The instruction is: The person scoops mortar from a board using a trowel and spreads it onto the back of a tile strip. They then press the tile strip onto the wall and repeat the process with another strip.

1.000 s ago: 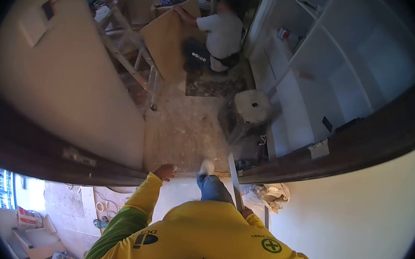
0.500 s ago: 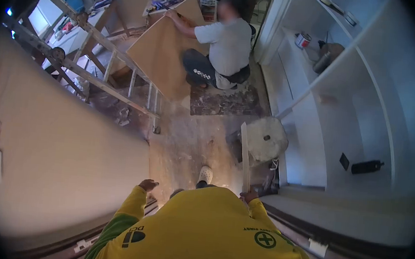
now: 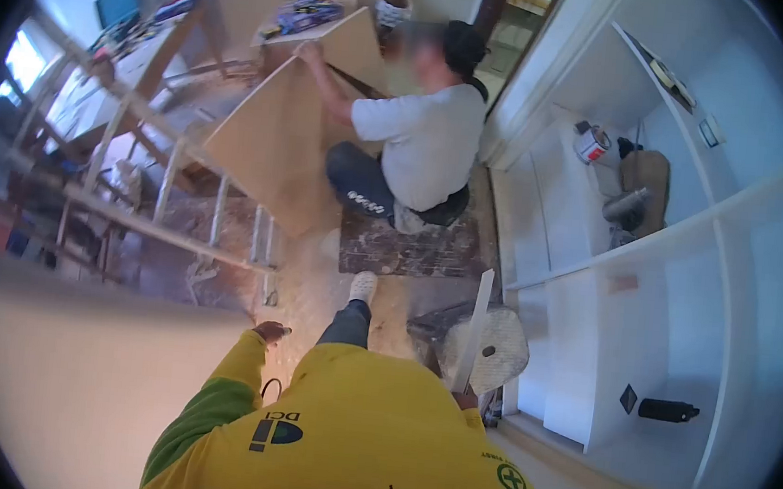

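My right hand (image 3: 465, 401), low by my side, is closed around the lower end of a long, thin white strip (image 3: 475, 331). The strip stands upright, in front of a stool (image 3: 494, 351) with a hole in its pale seat. On the other side, my left hand (image 3: 270, 331) hangs near the edge of the pale wall with its fingers curled. A small light spot shows at its fingertips, too small to name. A thin dark loop (image 3: 272, 388) shows below that hand, beside my sleeve.
Ahead, a co-worker (image 3: 423, 145) crouches on a dark mat (image 3: 419, 252), gripping a large wooden board (image 3: 275, 141). A ladder (image 3: 169, 183) stands at left. White shelves (image 3: 666, 296) on the right hold a paint can (image 3: 593, 144) and a black bottle (image 3: 668, 410).
I have stepped forward, one shoe nearer the mat. The white strip has come along in my right hand. The co-worker still holds the board.
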Demonstrator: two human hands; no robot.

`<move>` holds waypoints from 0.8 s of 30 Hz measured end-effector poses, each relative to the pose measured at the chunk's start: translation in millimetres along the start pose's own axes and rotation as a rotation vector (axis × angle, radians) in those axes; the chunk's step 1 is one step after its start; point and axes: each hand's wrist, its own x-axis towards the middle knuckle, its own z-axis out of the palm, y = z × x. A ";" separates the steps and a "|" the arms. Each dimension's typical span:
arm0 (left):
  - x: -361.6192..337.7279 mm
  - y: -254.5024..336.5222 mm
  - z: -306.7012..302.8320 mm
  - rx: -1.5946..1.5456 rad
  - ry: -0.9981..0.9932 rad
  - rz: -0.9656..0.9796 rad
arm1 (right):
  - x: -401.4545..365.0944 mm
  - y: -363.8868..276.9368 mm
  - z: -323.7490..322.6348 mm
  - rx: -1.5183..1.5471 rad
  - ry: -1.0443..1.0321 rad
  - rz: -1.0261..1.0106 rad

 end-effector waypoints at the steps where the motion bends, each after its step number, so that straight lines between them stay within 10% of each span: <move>1: 20.7 18.6 -20.1 0.028 -0.022 0.009 | 9.6 -13.0 2.2 -0.033 0.025 -0.028; 6: 173.5 111.3 -107.7 0.904 -0.154 0.698 | 44.9 -80.4 4.0 -0.171 0.108 -0.126; 8: 142.2 210.9 -119.8 0.923 -0.120 0.411 | 58.1 -100.0 0.8 -0.199 0.112 -0.160; 12: 154.2 317.0 -133.3 0.992 -0.148 0.789 | 78.5 -146.7 -3.8 -0.181 0.132 -0.170; 15: 59.0 423.3 -126.4 0.771 -0.280 0.570 | 105.0 -207.2 -17.3 0.199 0.102 0.232; 18: 196.7 419.3 -100.8 0.817 -0.520 0.914 | 155.9 -243.4 -36.0 0.335 0.047 0.246; 23: 91.9 537.2 -86.5 0.557 -0.491 0.419 | 261.8 -337.4 -76.4 0.173 -0.020 0.330; 24: 126.2 536.0 -80.4 0.825 -0.486 0.903 | 302.5 -336.3 -90.6 0.100 -0.117 0.336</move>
